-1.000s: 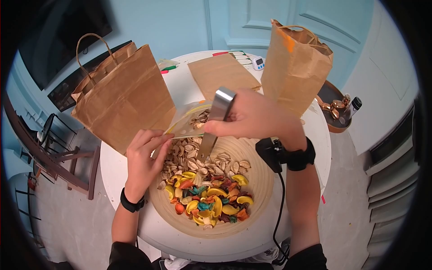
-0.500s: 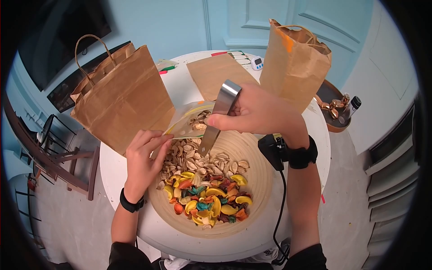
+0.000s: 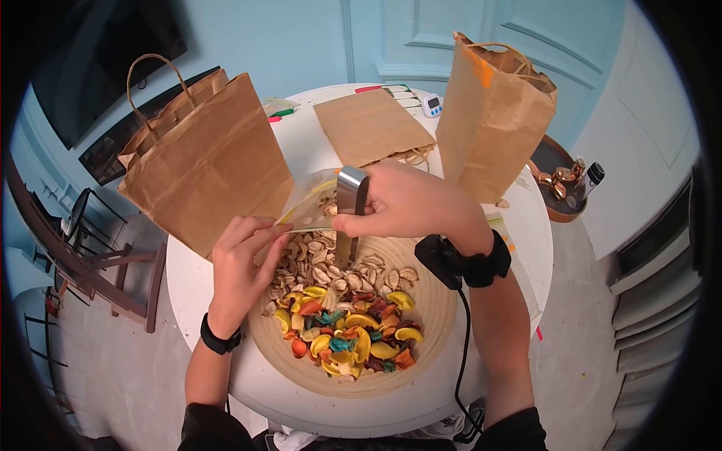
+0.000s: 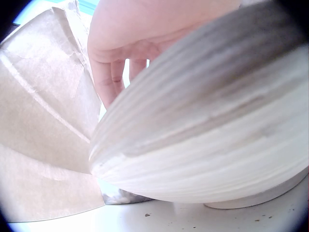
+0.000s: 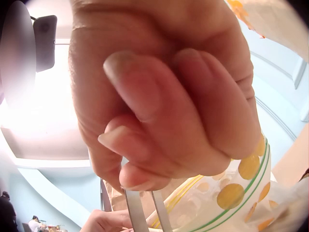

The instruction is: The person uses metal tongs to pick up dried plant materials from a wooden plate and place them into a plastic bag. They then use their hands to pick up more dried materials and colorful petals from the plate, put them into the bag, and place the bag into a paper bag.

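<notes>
In the head view a wide, pale wooden bowl holds tan dried husks toward the back and colourful potpourri in yellow, orange, red and teal at the front. A clear zip bag with more tan pieces inside lies over the bowl's far rim. My left hand pinches the bag's edge at its left side. My right hand grips metal tongs, their tips low over the husks beside the bag mouth. In the right wrist view, the two tong arms run below curled fingers, near the dotted bag.
Brown paper bags stand at the left and right of the round white table. A flat paper bag lies between them, with a small white timer behind. A dark side tray is at right.
My right hand and the tongs rose slightly, then moved left and down, closer to the bag mouth. The left hand has stayed at the bag's edge.
</notes>
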